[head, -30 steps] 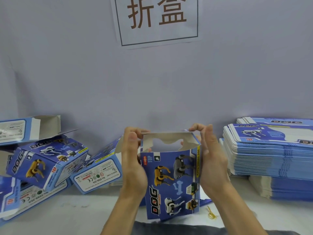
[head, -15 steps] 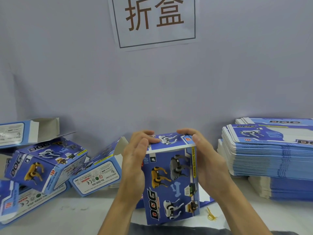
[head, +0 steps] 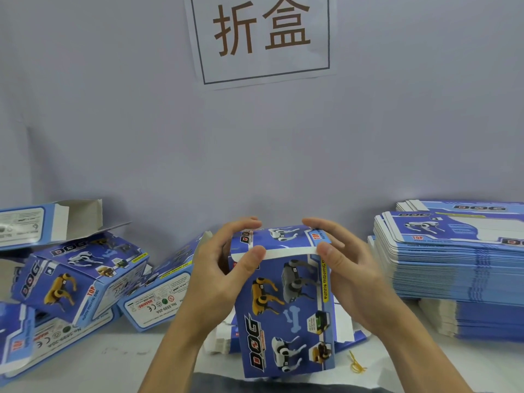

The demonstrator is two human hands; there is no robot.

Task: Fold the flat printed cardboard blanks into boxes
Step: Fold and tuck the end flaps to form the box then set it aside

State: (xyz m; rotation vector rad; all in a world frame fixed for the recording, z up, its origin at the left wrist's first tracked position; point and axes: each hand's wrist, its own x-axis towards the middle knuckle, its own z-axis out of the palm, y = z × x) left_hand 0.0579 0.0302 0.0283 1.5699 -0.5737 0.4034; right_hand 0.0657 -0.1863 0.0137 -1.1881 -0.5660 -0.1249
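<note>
Got my left hand [head: 224, 276] and right hand [head: 354, 279] curled round an upright blue box [head: 286, 313] right in front of me over the table [head: 119, 361], thumbs pinching its top flap's edge. Flat blanks [head: 453, 268] are stacked right, folded boxes [head: 82, 276] piled left, wall sign [head: 261, 35] behind.
</note>
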